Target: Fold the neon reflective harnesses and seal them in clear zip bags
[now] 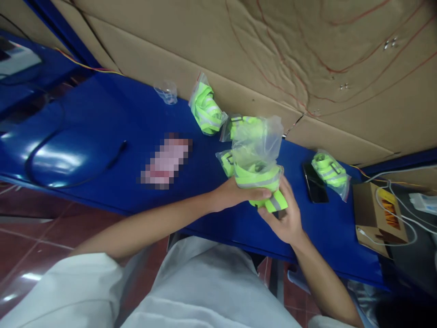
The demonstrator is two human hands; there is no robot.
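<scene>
A neon yellow-green reflective strap (257, 177) with a silver stripe sits partly inside a clear plastic bag (261, 143) in front of me. My left hand (237, 193) is closed around its left side, thumb across the front. From the right, my right hand (288, 214) grips the strap's lower end, which sticks out below the bag's opening. Just behind them on the blue table lie more bagged straps: one bag (206, 109) leans near the cardboard, another (237, 125) is partly covered by the held bag, and a small one (226, 162) is beside my left hand.
A cardboard wall (191, 50) with red wires borders the blue table (201, 159) at the back. At right are a black phone (314, 182), another bagged strap (329, 171) and an open cardboard box (367, 207) with a white cable. A blurred pinkish item (167, 161) and black cable (29, 168) lie left.
</scene>
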